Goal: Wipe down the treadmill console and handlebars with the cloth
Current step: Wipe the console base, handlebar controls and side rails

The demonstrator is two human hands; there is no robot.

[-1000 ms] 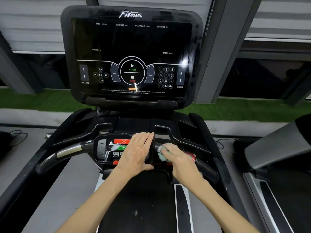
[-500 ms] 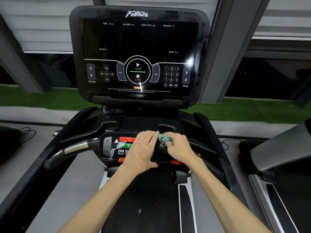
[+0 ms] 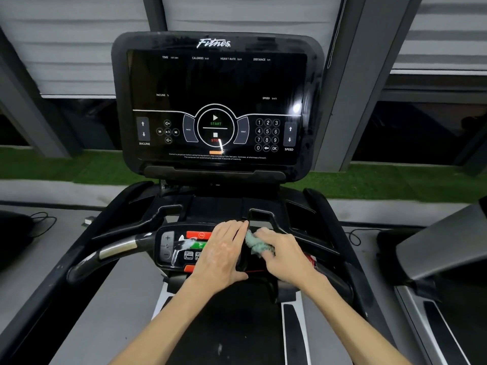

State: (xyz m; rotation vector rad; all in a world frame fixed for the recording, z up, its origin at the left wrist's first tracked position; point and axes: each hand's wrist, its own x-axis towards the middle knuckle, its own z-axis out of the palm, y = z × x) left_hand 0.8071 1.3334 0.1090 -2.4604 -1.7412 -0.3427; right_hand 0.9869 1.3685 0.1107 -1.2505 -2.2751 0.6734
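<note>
Cloth (image 3: 255, 243) now nearer left hand (image 3: 224, 255)

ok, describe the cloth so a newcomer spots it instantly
Below the big black console screen, find the small button panel. Right of it, the cloth is the crumpled pale-green wad held by the right hand, the only soft thing among black plastic.

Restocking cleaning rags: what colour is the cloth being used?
Pale mint green; the cloth shows best in the head view.
</note>
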